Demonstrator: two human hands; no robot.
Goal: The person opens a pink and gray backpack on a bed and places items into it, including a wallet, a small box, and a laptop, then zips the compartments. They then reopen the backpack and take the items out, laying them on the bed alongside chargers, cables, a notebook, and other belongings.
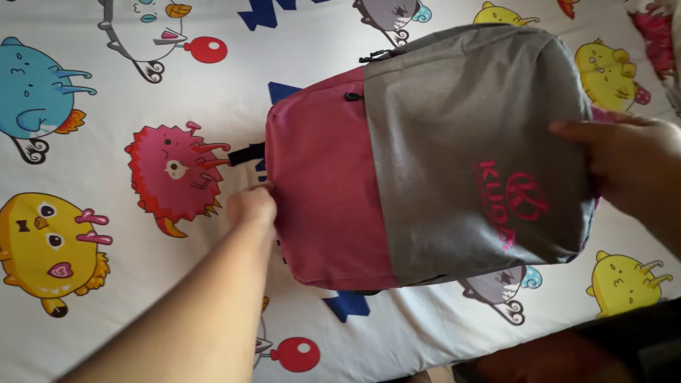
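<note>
A pink and grey backpack (425, 156) lies flat on a white bed sheet (106, 142) printed with cartoon creatures. Its pink part points left, its grey part with a pink emblem points right. My left hand (252, 206) grips the pink end at its left edge, fingers curled under the fabric. My right hand (624, 167) holds the grey end at its right edge, thumb on top of the bag. A black strap (245, 154) sticks out from the pink end, just above my left hand.
The sheet covers the whole surface, with yellow, blue and red creature prints all around the bag. A dark object (603, 351) fills the lower right corner. A floral fabric (656, 35) shows at the top right.
</note>
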